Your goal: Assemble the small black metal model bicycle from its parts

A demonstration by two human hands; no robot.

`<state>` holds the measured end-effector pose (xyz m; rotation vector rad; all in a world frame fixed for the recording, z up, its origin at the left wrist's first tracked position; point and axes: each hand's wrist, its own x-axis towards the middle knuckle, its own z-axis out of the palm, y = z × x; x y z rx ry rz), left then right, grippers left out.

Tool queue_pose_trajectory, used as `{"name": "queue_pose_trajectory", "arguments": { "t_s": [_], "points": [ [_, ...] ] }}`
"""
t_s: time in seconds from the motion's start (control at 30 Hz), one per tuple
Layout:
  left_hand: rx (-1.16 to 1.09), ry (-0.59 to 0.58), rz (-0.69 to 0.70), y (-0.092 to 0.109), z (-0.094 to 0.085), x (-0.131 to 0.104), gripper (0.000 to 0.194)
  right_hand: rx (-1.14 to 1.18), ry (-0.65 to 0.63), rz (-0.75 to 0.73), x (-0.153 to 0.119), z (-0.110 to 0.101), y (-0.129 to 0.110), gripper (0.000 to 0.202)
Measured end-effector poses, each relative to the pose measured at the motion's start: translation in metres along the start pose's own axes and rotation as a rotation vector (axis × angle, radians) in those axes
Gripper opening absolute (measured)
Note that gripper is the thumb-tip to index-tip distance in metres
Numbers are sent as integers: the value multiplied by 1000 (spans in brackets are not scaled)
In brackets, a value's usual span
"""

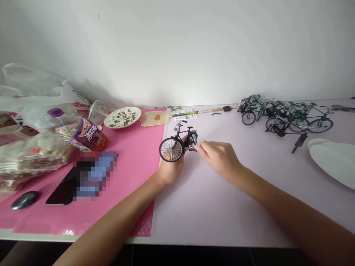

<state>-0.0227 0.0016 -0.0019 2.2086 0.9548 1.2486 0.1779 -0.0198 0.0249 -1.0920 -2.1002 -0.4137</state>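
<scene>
A small black model bicycle [177,142] is held up over the middle of the table, its front wheel toward the left. My left hand [172,168] grips it from behind and below, with the fingers partly hidden by the wheel and frame. At the rear wheel, my right hand [217,155] has its thumb and forefinger pinched together near the stand or pedal area; what lies between the fingertips is too small to make out.
Several model bicycles [301,120] cluster at the back right, near white plates [332,160]. A plate of small parts [122,117] and a beige tray [155,118] stand at the back. Bags, a bottle [79,129], a phone [65,184] and a mouse [24,200] lie left.
</scene>
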Motion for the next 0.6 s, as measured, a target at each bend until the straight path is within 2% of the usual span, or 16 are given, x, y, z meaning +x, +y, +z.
{"name": "queue_pose_trajectory", "arguments": {
  "t_s": [0.13, 0.3, 0.37, 0.43, 0.5, 0.6],
  "points": [
    [7, -11, -7, 1, -2, 3, 52, 1, -14, 32, -1, 1, -3, 49],
    [42, -5, 14, -1, -9, 8, 54, 72, -22, -88, 6, -6, -1, 22],
    [37, -6, 25, 0, -10, 9, 54, 45, -38, -145, 7, -6, 1, 23],
    [36, 1, 36, 0, -10, 9, 55, 63, -71, -140, 6, -4, 2, 27],
    [39, 6, 41, -1, -10, 7, 55, 163, -118, -37, 2, -1, -1, 31],
    [48, 12, 18, -6, -9, 4, 52, 524, -263, 321, 0, -1, -9, 41]
  ]
}}
